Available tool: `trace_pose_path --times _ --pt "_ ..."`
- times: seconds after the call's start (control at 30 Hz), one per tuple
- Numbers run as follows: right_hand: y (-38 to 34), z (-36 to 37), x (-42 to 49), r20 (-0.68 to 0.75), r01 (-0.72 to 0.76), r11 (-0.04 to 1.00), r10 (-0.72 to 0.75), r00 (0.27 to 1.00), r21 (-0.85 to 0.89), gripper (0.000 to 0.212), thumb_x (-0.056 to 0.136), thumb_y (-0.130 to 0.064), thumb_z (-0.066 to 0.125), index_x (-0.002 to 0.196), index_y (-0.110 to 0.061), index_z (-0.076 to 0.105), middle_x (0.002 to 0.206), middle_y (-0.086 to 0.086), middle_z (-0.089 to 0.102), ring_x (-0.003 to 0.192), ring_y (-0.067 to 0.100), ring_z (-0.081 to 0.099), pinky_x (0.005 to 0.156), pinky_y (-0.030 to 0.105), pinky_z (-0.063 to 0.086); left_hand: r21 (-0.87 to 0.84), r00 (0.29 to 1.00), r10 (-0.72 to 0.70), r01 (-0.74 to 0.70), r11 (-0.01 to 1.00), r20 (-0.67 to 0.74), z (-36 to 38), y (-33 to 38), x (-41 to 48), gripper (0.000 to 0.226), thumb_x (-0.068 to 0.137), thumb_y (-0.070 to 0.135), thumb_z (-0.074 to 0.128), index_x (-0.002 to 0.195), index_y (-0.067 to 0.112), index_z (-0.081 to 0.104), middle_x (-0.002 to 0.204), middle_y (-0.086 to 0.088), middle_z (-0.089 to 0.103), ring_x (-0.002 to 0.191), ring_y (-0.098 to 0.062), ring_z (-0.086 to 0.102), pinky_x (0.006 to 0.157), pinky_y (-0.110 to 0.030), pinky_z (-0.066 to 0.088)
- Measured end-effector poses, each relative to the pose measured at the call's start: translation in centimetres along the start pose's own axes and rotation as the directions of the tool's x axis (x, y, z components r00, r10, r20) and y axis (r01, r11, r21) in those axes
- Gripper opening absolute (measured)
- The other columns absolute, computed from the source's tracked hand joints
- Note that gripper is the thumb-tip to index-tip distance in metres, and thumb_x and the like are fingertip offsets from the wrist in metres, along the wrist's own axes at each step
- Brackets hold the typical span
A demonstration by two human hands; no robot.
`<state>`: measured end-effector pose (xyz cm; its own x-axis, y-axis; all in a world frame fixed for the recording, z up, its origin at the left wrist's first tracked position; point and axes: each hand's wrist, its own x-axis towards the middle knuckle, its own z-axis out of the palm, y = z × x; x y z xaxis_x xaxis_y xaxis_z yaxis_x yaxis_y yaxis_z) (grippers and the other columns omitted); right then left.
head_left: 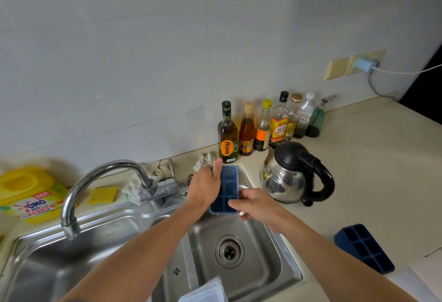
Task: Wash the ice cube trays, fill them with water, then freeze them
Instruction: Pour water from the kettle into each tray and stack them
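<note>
Fingers (pixel 217 166) of left hand (pixel 203 187) and right hand (pixel 257 205) grasp the ice tray (pixel 228 185) between them

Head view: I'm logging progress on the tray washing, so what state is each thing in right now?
held ice tray, cells facing the camera, over the right basin, in both hands.
left hand, grips the tray's left edge.
right hand, holds its near end.
second ice tray, on the counter, cells up, untouched.
faucet, no water running.
kettle, lid shut.
right basin, no standing water.
</note>
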<state>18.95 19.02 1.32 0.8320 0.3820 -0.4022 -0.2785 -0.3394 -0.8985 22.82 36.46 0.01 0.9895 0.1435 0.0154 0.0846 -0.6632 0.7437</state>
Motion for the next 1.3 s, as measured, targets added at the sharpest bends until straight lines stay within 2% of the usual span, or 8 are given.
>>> trace_pose_path --times 0.17,0.3,0.43,0.57,0.77,0.97,1.1,1.3 --pt "-0.7 -0.6 0.0 -0.076 -0.021 0.995 0.029 0.997 0.101 0.031 0.1 -0.043 0.061 0.119 -0.019 0.066 0.109 0.005 0.074 0.102 0.023 0.071 0.083 0.033 0.059 -0.05 0.996 -0.002 0.006 0.999 0.087 0.2 -0.6 -0.8 0.063 0.099 0.068 0.023 0.076 0.02 0.058 0.068 0.0 0.064 0.061 -0.009 0.064 0.054 -0.017 0.044" --pt "-1.4 -0.5 0.3 -0.137 -0.023 0.988 0.045 0.99 0.155 0.027 0.103 -0.037 0.057 0.109 -0.014 0.07 0.098 0.01 0.076 0.086 0.02 0.073 0.071 0.027 0.059 -0.104 0.988 0.015 0.001 0.995 0.152 0.4 -0.3 -1.9 0.058 0.101 0.064 0.027 0.073 0.023 0.057 0.064 0.003 0.063 0.053 0.0 0.059 0.052 -0.01 0.04" --pt "-1.2 0.3 0.8 -0.211 0.006 0.99 0.024 0.977 0.144 0.028 0.1 -0.028 0.06 0.1 -0.004 0.073 0.094 0.021 0.075 0.074 0.019 0.07 0.066 0.029 0.057 -0.163 0.981 -0.028 0.06 0.985 0.192 0.2 -0.3 -2.8 0.062 0.102 0.061 0.028 0.077 0.013 0.059 0.072 -0.001 0.066 0.065 -0.013 0.062 0.065 -0.029 0.05" --pt "-0.9 0.8 1.1 -0.269 -0.008 0.985 0.055 0.962 0.17 0.026 0.1 -0.031 0.061 0.096 -0.009 0.074 0.086 0.014 0.075 0.072 0.018 0.071 0.063 0.027 0.057 -0.268 0.964 -0.092 0.161 0.95 0.25 -0.2 -0.3 -3.3 0.066 0.101 0.062 0.037 0.099 0.003 0.066 0.09 -0.007 0.073 0.083 -0.02 0.07 0.082 -0.04 0.057" --pt "-0.8 -0.1 1.3 -0.306 -0.048 0.956 0.14 0.942 0.289 0.023 0.102 -0.032 0.06 0.102 -0.013 0.072 0.09 0.01 0.077 0.078 0.019 0.076 0.059 0.025 0.056 -0.473 0.856 -0.1 0.374 0.798 0.507 -0.9 -2.3 -4.2 0.032 0.101 0.044 0.055 0.114 0.016 0.066 0.109 -0.007 0.075 0.095 -0.02 0.075 0.074 -0.038 0.063" --pt "-0.6 0.8 1.5 -0.186 -0.101 0.969 0.144 0.972 0.224 0.026 0.098 -0.042 0.065 0.11 -0.019 0.067 0.096 0.004 0.078 0.085 0.02 0.077 0.07 0.033 0.061 -0.54 0.91 -0.113 0.332 0.773 0.399 -0.8 -2.9 -3.7 0.026 0.103 0.033 0.055 0.108 0.01 0.066 0.105 -0.009 0.075 0.093 -0.019 0.076 0.075 -0.042 0.064" --pt "-0.1 1.2 1.4 -0.109 -0.077 0.982 0.097 0.989 0.171 0.018 0.101 -0.027 0.063 0.114 -0.016 0.069 0.1 0.005 0.079 0.096 0.025 0.075 0.08 0.036 0.061 -0.538 0.944 -0.076 0.248 0.806 0.321 -1.5 -2.9 -3.3 0.021 0.104 0.029 0.054 0.101 0.012 0.066 0.103 -0.008 0.074 0.092 -0.017 0.075 0.074 -0.043 0.064" --pt "-1.0 0.9 1.5 -0.17 0.055 0.973 -0.016 0.985 0.225 0.021 0.097 -0.009 0.066 0.116 -0.017 0.069 0.102 -0.003 0.079 0.09 0.012 0.075 0.068 0.019 0.054 -0.477 0.957 0.107 0.036 0.878 0.269 -3.6 -1.8 -2.3 0.022 0.103 0.026 0.055 0.12 0.017 0.066 0.109 0.0 0.074 0.101 -0.015 0.071 0.085 -0.038 0.062"
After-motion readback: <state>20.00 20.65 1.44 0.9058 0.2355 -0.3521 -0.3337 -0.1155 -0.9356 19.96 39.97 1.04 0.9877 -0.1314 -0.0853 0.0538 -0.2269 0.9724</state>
